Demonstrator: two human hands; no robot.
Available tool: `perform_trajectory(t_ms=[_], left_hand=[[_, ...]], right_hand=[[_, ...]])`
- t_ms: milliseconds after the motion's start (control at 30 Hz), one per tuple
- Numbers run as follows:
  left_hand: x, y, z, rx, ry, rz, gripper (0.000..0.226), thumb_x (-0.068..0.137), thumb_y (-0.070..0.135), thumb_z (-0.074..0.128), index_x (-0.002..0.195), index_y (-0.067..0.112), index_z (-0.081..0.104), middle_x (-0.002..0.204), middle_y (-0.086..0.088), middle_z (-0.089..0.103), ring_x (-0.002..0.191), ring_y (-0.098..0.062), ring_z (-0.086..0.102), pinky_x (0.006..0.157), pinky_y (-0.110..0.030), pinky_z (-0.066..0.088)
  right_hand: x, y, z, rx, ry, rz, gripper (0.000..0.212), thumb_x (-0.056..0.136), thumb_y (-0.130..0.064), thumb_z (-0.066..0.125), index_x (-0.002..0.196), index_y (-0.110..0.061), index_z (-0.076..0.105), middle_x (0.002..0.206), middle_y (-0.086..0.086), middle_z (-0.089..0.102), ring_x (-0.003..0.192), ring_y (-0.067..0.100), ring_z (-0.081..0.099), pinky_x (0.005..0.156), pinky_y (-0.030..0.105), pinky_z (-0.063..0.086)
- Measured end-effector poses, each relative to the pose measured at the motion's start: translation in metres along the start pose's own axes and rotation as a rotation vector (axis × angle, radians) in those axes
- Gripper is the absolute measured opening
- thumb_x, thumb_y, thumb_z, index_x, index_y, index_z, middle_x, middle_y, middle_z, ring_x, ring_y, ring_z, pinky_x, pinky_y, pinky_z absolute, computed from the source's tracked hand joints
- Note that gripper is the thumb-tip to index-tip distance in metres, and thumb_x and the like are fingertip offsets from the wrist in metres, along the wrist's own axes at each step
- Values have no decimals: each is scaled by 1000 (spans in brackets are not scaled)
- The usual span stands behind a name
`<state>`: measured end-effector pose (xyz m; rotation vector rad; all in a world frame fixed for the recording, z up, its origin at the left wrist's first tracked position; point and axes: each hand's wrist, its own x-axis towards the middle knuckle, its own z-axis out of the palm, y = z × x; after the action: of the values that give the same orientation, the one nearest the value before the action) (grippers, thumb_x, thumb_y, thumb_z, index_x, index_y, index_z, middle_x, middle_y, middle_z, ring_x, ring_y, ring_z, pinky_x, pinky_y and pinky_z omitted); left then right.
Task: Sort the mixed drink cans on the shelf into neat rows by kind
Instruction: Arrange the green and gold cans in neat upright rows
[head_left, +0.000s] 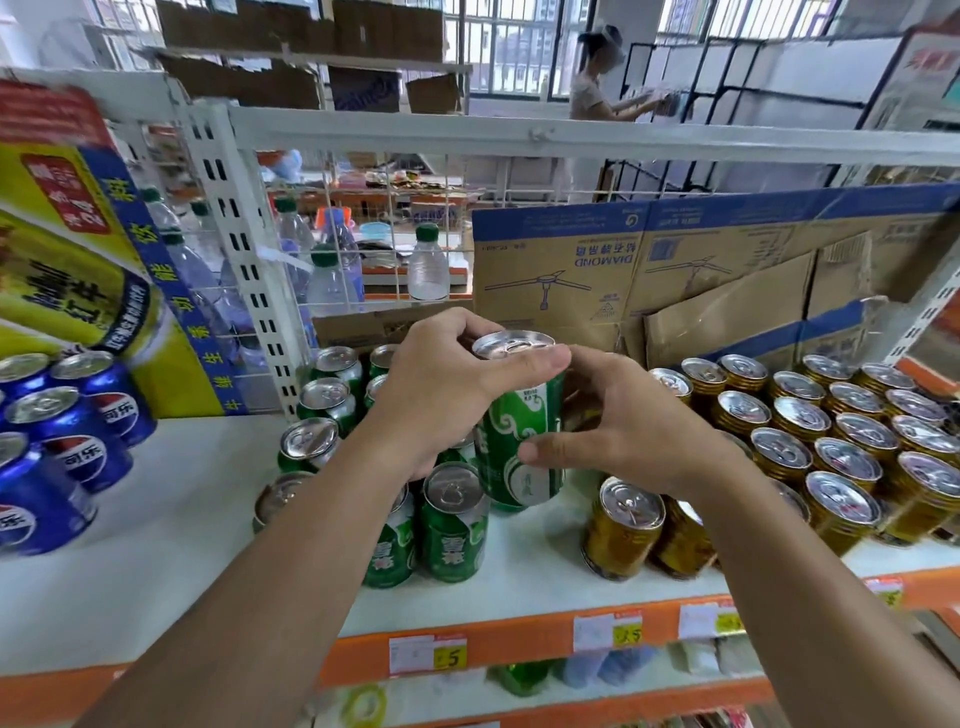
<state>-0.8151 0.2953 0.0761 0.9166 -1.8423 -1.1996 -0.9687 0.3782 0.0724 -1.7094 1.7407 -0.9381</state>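
Note:
My left hand (441, 384) grips a green can (519, 436) by its top rim, holding it upright just above the white shelf (156, 545). My right hand (634, 421) hovers beside that can with loosely curved fingers, the thumb close to its lower side, holding nothing. Several more green cans (452, 519) stand in rows under my left forearm. Gold cans (623, 525) fill the right part of the shelf in rows. Blue cola cans (78, 415) stand at the left.
Flattened cardboard boxes (649, 270) lean against the back of the shelf. Water bottles (428, 265) stand behind the wire grid. A white perforated upright (244, 249) divides the bays. Orange price rails (519, 639) run along the front edge. A person works at racks far behind.

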Motion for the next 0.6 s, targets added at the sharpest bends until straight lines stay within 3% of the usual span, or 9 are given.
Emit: perform_trajectory(t_ms=[133, 233, 300, 367, 467, 600], left_hand=[[4, -3, 2, 13, -58, -9, 65, 47, 66, 82, 92, 22, 65, 86, 5, 70, 80, -14, 69, 70, -33, 56], [3, -1, 10, 213, -43, -60, 69, 46, 76, 74, 89, 24, 57, 88, 7, 64, 84, -12, 62, 65, -33, 48], [1, 0, 15, 354, -47, -57, 66, 53, 76, 70, 92, 24, 55, 89, 9, 60, 83, -8, 57, 58, -28, 39], [1, -1, 10, 303, -125, -57, 62, 59, 75, 67, 91, 23, 57, 88, 7, 63, 81, -11, 60, 59, -32, 46], [2, -7, -5, 135, -336, -73, 56, 63, 70, 71, 93, 24, 64, 91, 4, 70, 83, -16, 68, 77, -44, 58], [6, -21, -7, 329, -399, 21, 35, 77, 47, 75, 105, 31, 63, 97, 13, 65, 80, -5, 65, 77, -26, 53]], right_hand=[[-5, 7, 0, 70, 53, 8, 68, 61, -36, 87, 121, -26, 57, 103, -10, 70, 93, 8, 67, 83, 38, 58], [-4, 9, 10, 56, 114, 6, 66, 52, -46, 87, 109, -31, 59, 96, -18, 67, 91, 3, 65, 78, 30, 57], [-2, 11, 15, 49, 137, -4, 63, 56, -37, 90, 111, -28, 61, 98, -16, 68, 93, 4, 65, 79, 33, 57], [-2, 16, 13, 111, 98, 4, 59, 59, -19, 91, 111, -21, 62, 98, -8, 70, 92, 10, 68, 80, 38, 59], [0, 27, 6, 184, 17, 36, 63, 54, -7, 87, 111, -19, 62, 98, -1, 71, 90, 16, 70, 81, 40, 59], [6, 34, 6, 47, -81, 125, 68, 54, -5, 90, 109, -29, 57, 99, -8, 68, 89, 7, 67, 81, 31, 58]])
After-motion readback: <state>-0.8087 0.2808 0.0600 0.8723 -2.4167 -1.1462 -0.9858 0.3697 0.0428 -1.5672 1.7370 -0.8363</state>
